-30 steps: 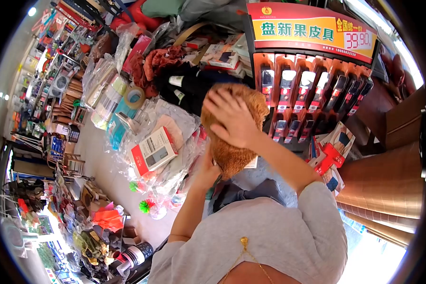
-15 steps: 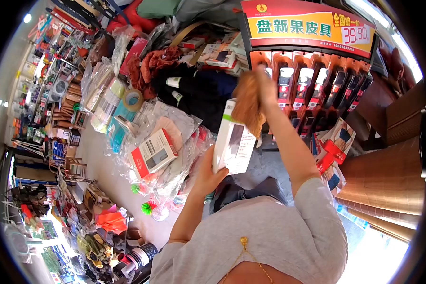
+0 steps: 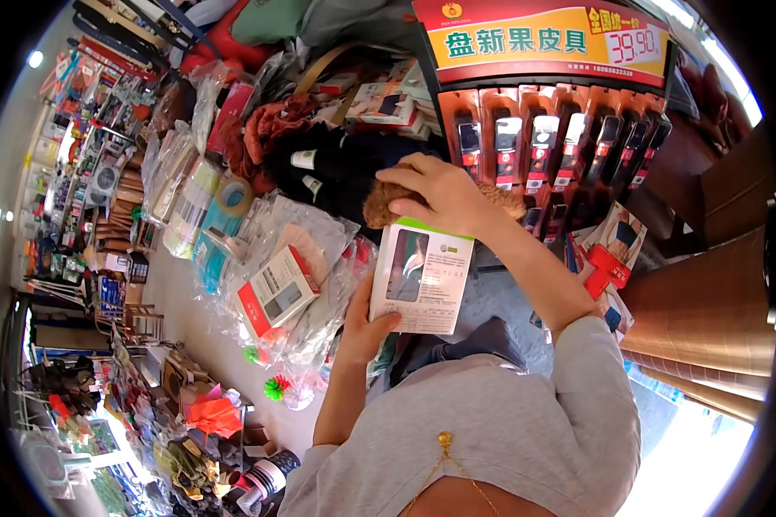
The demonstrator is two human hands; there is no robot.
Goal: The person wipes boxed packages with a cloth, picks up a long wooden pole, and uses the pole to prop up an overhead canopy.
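A white box with a green top edge and a dark window (image 3: 422, 280) is upright in front of my body, its printed face toward me. My left hand (image 3: 369, 323) grips its lower left side, thumb across the front. Just above the box's top edge, my right hand (image 3: 440, 196) is closed over a brown fluffy cloth (image 3: 388, 202). Part of the cloth sticks out to the right behind my wrist. Whether the cloth touches the box cannot be made out.
On the left lie plastic-wrapped packages, a red and white box (image 3: 278, 291) and a tape roll (image 3: 234, 196). Dark garments (image 3: 341, 168) lie beyond my hands. A belt display rack (image 3: 543, 77) stands at the right, with leaflets (image 3: 608, 258) beside it.
The brown cloth first covered the box, then was lifted to the right, and now is bunched at the box's top. The box has turned its printed face toward me.
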